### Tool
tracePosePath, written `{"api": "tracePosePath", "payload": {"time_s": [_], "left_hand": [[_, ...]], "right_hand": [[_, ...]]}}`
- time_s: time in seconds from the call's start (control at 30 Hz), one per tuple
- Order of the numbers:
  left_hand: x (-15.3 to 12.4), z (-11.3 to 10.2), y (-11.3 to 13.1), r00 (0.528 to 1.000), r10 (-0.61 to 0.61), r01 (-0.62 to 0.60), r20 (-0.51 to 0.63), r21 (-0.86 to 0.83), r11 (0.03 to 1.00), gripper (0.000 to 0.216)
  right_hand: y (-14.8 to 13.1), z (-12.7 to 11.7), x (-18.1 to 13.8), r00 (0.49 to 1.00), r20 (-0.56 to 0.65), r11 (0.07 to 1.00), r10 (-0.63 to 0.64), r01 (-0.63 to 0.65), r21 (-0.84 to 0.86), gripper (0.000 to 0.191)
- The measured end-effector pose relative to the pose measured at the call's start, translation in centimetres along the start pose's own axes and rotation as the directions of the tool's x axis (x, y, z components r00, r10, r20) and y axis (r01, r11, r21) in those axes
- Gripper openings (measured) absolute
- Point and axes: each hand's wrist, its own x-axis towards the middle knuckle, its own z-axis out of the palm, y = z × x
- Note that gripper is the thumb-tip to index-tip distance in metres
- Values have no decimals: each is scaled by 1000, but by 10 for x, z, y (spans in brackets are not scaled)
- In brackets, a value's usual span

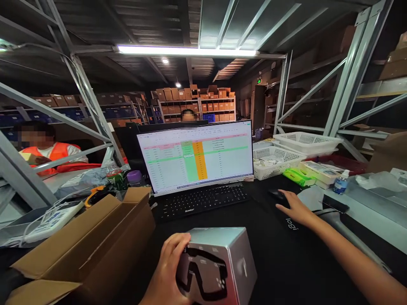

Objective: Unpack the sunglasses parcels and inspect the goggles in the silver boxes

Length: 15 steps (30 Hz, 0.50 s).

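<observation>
Left grip (169, 269) clasped on silver goggle-print box (219, 264), right grip (295, 208) spread, unclosed at black mouse (275, 194), contact unclear, open carton (124, 241) at left, keyboard (203, 201) beyond box.

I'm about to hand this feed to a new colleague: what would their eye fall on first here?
Likely the lit monitor in the middle, its table banded in green and orange. Next, at bottom centre, the left hand holds a silvery box with dark eyewear pictured on its front, while an open cardboard box stands to the left.
</observation>
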Motion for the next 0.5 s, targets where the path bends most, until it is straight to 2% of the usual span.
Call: {"api": "tracePosePath", "payload": {"time_s": [0.13, 0.23, 0.3, 0.37, 0.5], "left_hand": [[-2, 1, 8, 986, 167, -167, 12, 126, 978, 98], [-7, 6, 3, 954, 300, -299, 21, 166, 940, 96], [-11, 8, -1, 931, 362, -365, 52, 187, 912, 86], [-12, 9, -3, 921, 382, -389, 75, 220, 895, 77], [-9, 6, 1, 924, 379, -377, 58, 308, 873, 78]], "right_hand": [[13, 38, 31, 999, -8, 999, 36, -36, 17, 64], [24, 49, 37, 998, -37, 998, 59, -59, 20, 59], [31, 54, 39, 998, -41, 998, 52, -51, 27, 56], [36, 58, 41, 999, -36, 999, 36, -35, 31, 53], [41, 61, 45, 998, -32, 999, 54, -53, 10, 51]]}}
